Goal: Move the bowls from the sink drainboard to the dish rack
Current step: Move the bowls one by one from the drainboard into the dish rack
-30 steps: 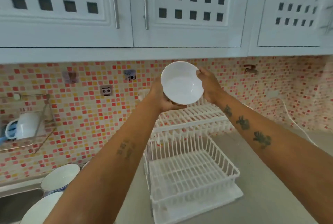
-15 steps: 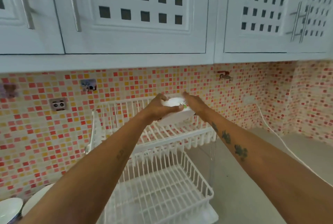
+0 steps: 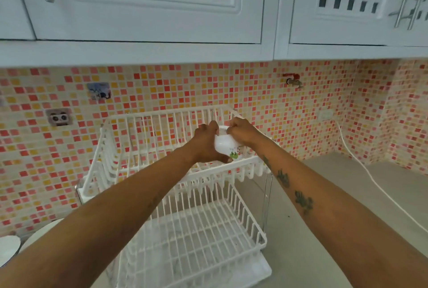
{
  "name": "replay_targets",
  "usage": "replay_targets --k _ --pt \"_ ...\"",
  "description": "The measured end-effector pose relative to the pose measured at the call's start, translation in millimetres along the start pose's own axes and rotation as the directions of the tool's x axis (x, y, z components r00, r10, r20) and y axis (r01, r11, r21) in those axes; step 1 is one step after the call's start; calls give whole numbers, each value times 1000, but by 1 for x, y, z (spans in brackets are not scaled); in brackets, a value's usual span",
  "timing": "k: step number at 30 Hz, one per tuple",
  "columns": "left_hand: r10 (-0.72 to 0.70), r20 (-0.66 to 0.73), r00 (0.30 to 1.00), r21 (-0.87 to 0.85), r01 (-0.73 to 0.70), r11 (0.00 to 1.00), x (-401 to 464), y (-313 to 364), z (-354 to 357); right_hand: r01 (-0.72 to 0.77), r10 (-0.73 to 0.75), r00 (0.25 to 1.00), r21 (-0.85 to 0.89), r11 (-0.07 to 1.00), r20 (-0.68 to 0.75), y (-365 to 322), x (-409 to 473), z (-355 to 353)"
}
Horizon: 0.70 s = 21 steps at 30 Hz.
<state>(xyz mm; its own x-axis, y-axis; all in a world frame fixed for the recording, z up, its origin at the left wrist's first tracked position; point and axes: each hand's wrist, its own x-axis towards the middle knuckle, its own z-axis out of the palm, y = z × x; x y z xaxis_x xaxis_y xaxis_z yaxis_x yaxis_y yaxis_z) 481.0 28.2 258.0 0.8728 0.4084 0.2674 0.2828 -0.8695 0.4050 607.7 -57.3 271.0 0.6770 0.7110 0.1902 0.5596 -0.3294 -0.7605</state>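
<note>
Dish rack [image 3: 129, 155] = landmark: white wire, two tiers, on grey counter [image 3: 324, 229] against the mosaic-tile wall; lower tier holds nothing visible, drip tray under it. Both forearms reach over the rack's front toward the upper tier. Two more bowls [image 3: 9, 249] show partly at frame's lower-left edge, well left of the rack and below it, presumably on the drainboard, so by my read the task is early, w/ at least those two to go. White cord [image 3: 370, 178] runs along the counter right of the rack, apart from it. Bowl [image 3: 225, 146]: white, small printed motif on its outer wall, tipped on edge, above the right half of the rack's upper tier, just behind the front rail; can't tell whether it already rests on the wires. Left hand [image 3: 205, 142] wraps the bowl's left side, thumb under near the motif; right hand [image 3: 240, 131] grips the rim from the right/top. Both are closed around the bowl, neither let go. Step in hand, as judged: seating the bowl. To do it well: lower the rim into a gap betw. two upright tines, keep it leaning back, feel it bear on the wires, then loosen one hand at a time. Risk: wet glaze slips, or the bowl rolls fwd over the front rail.
</note>
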Motion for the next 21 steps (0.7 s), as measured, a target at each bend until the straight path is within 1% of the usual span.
replay_targets --k 4,9,12,15,18,19,21 --pt "6 -2 1000 2 -6 1000 1 0 3 -4 7 1000 -149 989 18 4 3 3" --pt "-36 37 999 -7 37 999 -2 2 -1 19 -15 1000 -194 981 19 1 -2 4" --pt "-64 94 994 -34 68 997 -7 0 -10 91 -108 991 -212 973 -74 -7 -10 4" --pt "-71 98 993 -70 78 994 -20 -6 -30 222 -261 947 -211 952 -185 -24 -19 2" --pt "-121 20 992 -166 123 978 -41 -16 -60 308 -330 924 -135 942 -193 -58 -29 12" --pt "-146 -35 989 -199 136 970 -50 -21 -72 330 -343 920 -101 939 -188 -73 -33 20" --pt "-184 -203 962 -274 124 954 -73 -35 -96 376 -373 911 -14 926 -177 -106 -40 42"
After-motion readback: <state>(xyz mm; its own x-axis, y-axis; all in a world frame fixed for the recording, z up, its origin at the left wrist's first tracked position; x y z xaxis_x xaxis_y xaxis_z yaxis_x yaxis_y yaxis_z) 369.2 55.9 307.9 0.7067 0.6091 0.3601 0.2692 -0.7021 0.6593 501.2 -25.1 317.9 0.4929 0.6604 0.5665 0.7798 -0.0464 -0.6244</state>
